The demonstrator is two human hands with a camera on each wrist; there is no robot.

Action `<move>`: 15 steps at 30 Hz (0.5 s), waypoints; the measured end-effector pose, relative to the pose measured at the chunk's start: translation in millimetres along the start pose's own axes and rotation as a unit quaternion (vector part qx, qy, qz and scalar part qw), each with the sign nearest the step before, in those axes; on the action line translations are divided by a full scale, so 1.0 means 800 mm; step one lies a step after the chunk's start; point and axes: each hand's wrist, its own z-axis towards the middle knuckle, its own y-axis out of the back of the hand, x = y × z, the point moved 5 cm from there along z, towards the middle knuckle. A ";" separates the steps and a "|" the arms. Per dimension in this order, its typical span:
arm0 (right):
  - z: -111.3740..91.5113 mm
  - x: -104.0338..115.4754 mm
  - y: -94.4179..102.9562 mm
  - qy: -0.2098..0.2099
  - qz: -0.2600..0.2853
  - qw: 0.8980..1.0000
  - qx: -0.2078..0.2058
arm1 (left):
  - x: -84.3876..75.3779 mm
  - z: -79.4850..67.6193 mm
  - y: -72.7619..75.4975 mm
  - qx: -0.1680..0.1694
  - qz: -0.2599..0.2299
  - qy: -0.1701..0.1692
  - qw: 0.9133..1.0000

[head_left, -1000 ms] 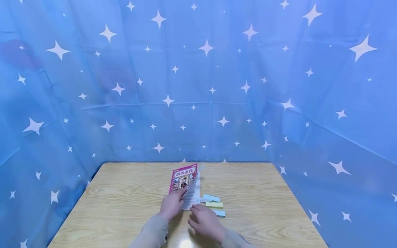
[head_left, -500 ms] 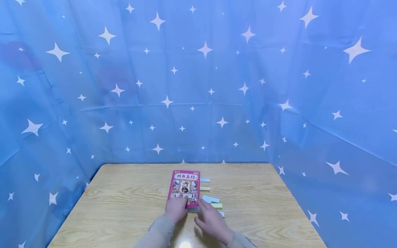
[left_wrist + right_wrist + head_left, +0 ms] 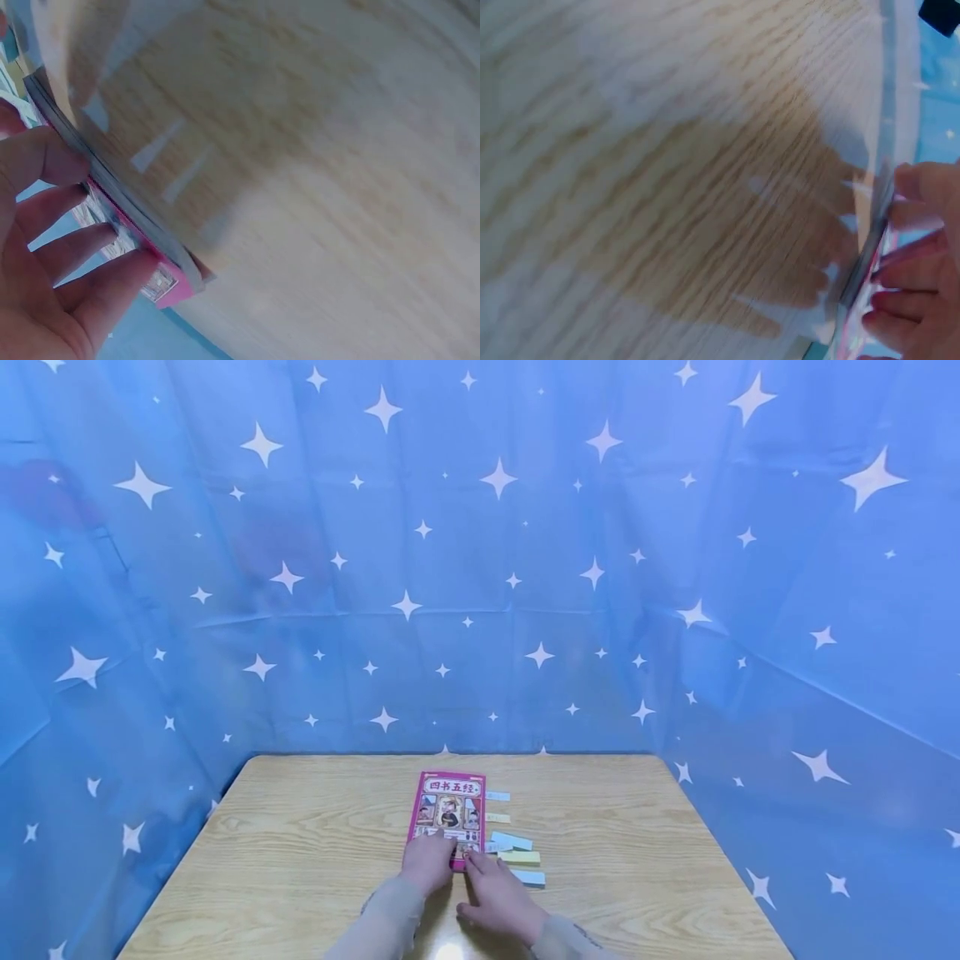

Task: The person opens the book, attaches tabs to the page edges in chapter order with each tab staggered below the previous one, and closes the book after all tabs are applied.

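A closed book (image 3: 448,810) with a pink-bordered, illustrated cover lies face up at the table's middle. My left hand (image 3: 427,863) rests on its lower left part; in the left wrist view the fingers (image 3: 112,281) lie on the cover and the thumb touches the near edge. My right hand (image 3: 498,895) is at the lower right corner, its fingers (image 3: 904,300) touching the cover in the right wrist view. Paper tabs, such as a pale blue tab (image 3: 498,796) and a yellowish tab (image 3: 498,817), stick out from the book's right side.
Right of the book lie a blue sticky-note pad (image 3: 512,841), a yellow pad (image 3: 521,858) and another light blue pad (image 3: 531,878). All are on the wooden table (image 3: 637,860). A blue curtain (image 3: 480,568) with white stars stands behind and at both sides.
One second ago my left hand held the cover and pages lifted; the book has since come down closed. My right hand has shifted slightly onto its lower right corner.
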 end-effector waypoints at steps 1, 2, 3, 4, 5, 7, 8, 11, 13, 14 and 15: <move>0.001 0.001 -0.002 0.001 0.000 1.000 0.004 | 0.002 0.000 -0.001 0.001 -0.011 0.002 1.000; 0.001 0.001 -0.003 0.001 0.000 1.000 0.007 | 0.004 0.001 -0.001 -0.002 -0.022 0.002 1.000; 0.002 0.002 -0.004 0.001 0.000 1.000 0.011 | 0.006 0.001 -0.001 -0.005 -0.033 0.003 0.999; 0.002 0.003 -0.006 0.003 -0.001 1.000 0.012 | 0.008 0.002 -0.001 -0.008 -0.043 0.004 0.999; 0.003 0.005 -0.006 0.004 0.000 1.000 0.014 | 0.010 0.002 -0.001 -0.011 -0.056 0.007 0.998; 0.005 0.008 -0.007 0.009 0.000 1.000 0.013 | 0.016 0.002 0.000 -0.014 -0.075 0.013 0.997; 0.007 0.009 -0.007 0.013 0.000 1.000 0.011 | 0.018 0.001 -0.001 -0.013 -0.080 0.017 0.997; 0.013 0.013 -0.008 0.024 -0.009 1.000 0.007 | 0.025 -0.003 -0.005 0.006 -0.092 0.034 0.995; 0.017 0.014 -0.010 0.029 -0.016 0.999 0.006 | 0.029 -0.005 -0.006 0.022 -0.097 0.044 0.994; 0.019 0.015 -0.011 0.031 -0.019 0.999 0.004 | 0.030 -0.006 -0.007 0.029 -0.101 0.050 0.993; 0.022 0.015 -0.012 0.030 -0.022 0.999 0.005 | 0.032 -0.007 -0.006 0.033 -0.103 0.053 0.993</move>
